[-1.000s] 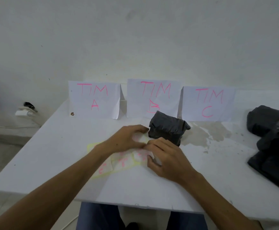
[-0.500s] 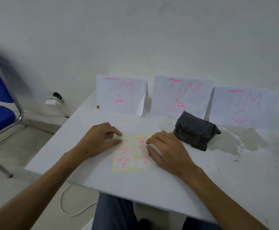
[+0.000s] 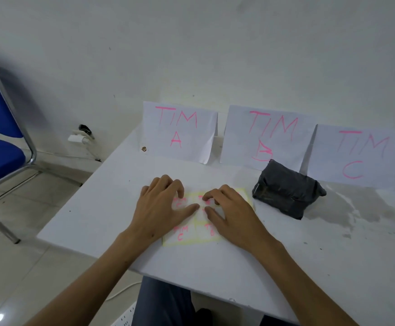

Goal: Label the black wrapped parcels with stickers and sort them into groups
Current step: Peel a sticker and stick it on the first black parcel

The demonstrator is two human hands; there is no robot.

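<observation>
Yellow-edged sticker sheet (image 3: 193,240) under both hands' fingers (image 3: 211,196)

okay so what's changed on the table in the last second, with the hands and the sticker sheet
Both hands have shifted on the sticker sheet: the left hand has come in from the sheet's left edge to press on it, and the right hand picks at a sticker near the middle. Nothing has been lifted. The black parcel and the three paper signs stayed put; the camera turned left.

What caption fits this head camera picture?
Both hands, left hand and right hand, press a sticker sheet beside a black parcel.
</observation>
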